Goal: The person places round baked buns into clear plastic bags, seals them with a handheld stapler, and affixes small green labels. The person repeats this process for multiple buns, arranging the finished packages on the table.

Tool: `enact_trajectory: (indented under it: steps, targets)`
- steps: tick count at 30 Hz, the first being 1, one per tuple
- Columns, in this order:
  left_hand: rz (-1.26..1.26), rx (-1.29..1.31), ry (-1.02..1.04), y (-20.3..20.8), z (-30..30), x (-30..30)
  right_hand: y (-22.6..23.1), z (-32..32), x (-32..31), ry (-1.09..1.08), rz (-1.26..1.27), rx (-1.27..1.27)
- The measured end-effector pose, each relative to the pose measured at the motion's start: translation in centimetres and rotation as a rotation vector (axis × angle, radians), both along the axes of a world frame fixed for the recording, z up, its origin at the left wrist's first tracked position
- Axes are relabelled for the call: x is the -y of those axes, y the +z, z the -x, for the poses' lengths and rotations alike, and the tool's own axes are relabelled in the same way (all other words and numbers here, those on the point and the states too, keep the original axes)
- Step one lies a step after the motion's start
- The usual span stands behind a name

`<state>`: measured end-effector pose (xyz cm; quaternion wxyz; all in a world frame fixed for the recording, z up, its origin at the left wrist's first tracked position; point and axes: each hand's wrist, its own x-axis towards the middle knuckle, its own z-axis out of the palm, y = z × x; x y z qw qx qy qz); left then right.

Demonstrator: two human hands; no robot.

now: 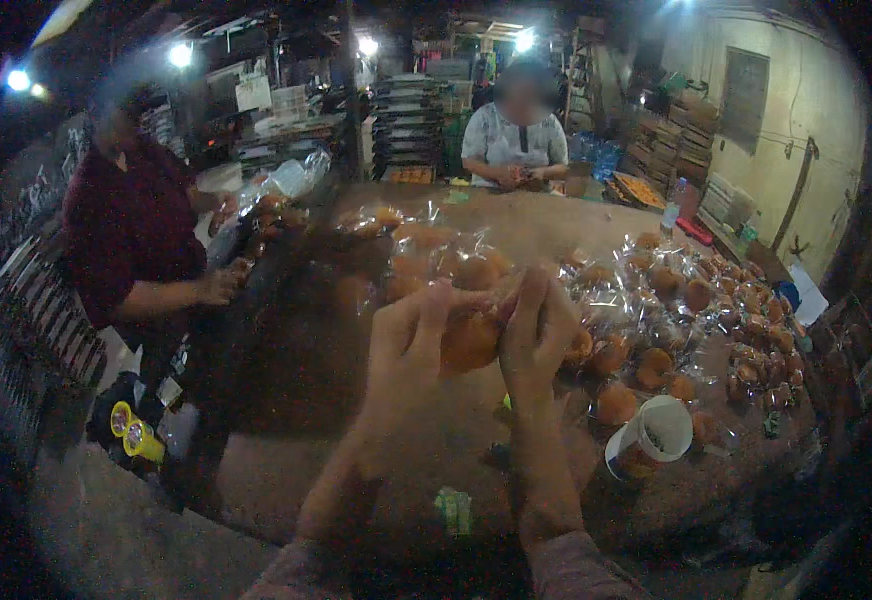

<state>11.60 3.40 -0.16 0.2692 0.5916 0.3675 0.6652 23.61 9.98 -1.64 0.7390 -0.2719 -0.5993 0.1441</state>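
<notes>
Between my two hands, above the middle of the table, is a round brown bun [471,345], apparently in a clear plastic bag. My left hand [408,335] is closed at its left upper side, fingers and thumb pinching toward the top. On the other side my right hand [536,322] is closed with thumb and forefinger together near the top of the bag. The pinched part is small and blurred. Behind my hands lie several bagged buns [481,265], and a larger heap of bagged buns [656,300] spreads to the right.
On the brown table [296,470] a white tub [661,430] stands near my right forearm. A green-and-white packet [453,510] lies near the front. One person [136,220] works at the left, another [518,140] across the table. Stacked trays [406,120] stand behind.
</notes>
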Motion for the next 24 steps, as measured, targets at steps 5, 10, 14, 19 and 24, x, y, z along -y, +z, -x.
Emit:
enact_trajectory:
  steps: [5, 10, 14, 19, 24]
  targets:
    - [0.074, 0.13, -0.135, -0.1, 1.2, 0.3, 0.7, -0.8, 1.1, 0.183, 0.277, 0.095]
    - [0.091, 0.04, -0.104, -0.1, 2.2, 0.5, 0.4, 0.8, 0.9, 0.307, 0.073, -0.019]
    - [0.095, -0.158, 0.334, -0.6, 2.4, -0.5, 0.0, 2.0, 2.3, 0.105, 0.09, 0.082]
    - [-0.164, -0.128, 0.322, -1.6, 2.9, -1.0, -1.1, 3.5, 3.2, 0.14, 0.128, 0.16]
    - [-0.484, -0.405, 0.926, -1.8, -1.2, -1.9, -2.4, 2.7, 0.7, -0.478, -0.335, 0.398]
